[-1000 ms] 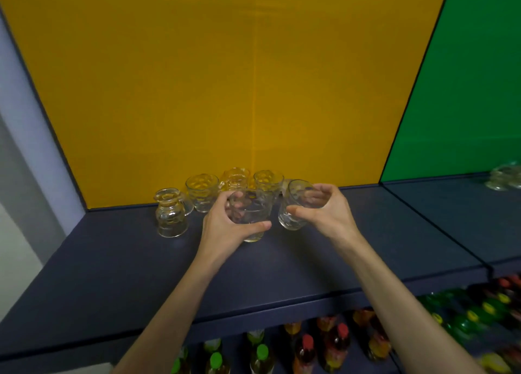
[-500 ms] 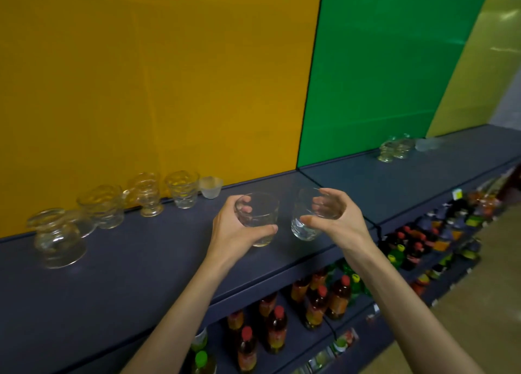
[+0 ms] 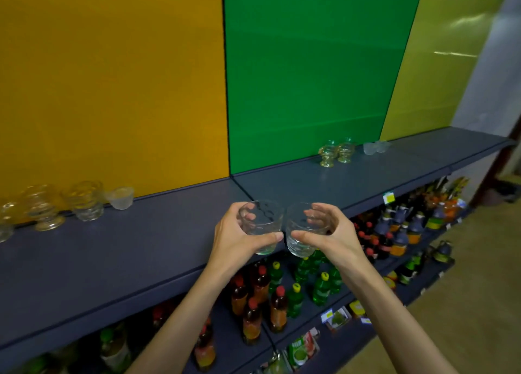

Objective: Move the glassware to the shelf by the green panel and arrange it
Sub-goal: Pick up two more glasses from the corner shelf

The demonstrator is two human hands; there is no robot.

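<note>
Two tumblers ride in closed grips: left hand [image 3: 236, 232] wraps the left tumbler [image 3: 260, 227], right hand [image 3: 335, 232] the right tumbler [image 3: 303, 232]. Keep them apart; set them beside the footed glasses [image 3: 335, 151] under the green panel [image 3: 310, 69].

Left glass [image 3: 260, 227]: clear tumbler, upright, held off the shelf [image 3: 352, 182], touching or just beside the right glass.
Right glass [image 3: 303, 237]: clear tumbler, tilted slightly, held.
Footed glasses [image 3: 335, 152]: two, upright by the green panel [image 3: 310, 63].
Frosted cups [image 3: 375, 147]: just right of them.
Remaining glassware [image 3: 64, 204]: rowed left, under the yellow panel.
</note>
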